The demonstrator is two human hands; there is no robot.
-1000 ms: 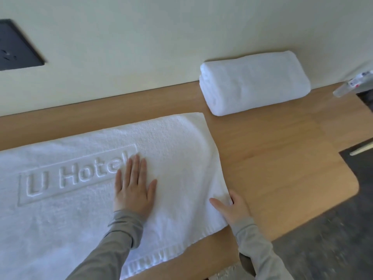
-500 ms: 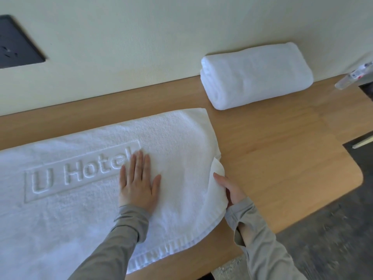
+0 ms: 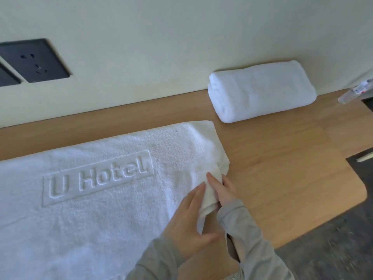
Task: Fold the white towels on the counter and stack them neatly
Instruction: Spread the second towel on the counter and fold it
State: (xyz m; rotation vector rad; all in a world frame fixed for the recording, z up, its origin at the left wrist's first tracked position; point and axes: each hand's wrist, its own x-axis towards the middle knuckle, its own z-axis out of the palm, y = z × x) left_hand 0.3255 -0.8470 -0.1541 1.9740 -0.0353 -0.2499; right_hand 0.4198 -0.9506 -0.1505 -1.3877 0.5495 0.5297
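Right grip (image 3: 223, 190) had lifted edge of spread towel (image 3: 90, 219) inward, pinching it; left grip (image 3: 187, 221) slid alongside, flat, released. Towel lay on table (image 3: 282, 174). Best carried leftward evenly, corners aligned.

The big towel (image 3: 101, 219) runs off the left and near sides. It hides the desk (image 3: 282, 178) under it. Some fingers of the right grip (image 3: 226, 190) are tucked under the raised towel corner. At the far right a clear bottle (image 3: 354, 93) is cut off, and its label is too small to read. A second dark wall plate (image 3: 7, 76) is cut off at the left. The floor (image 3: 333, 249) is blurry.
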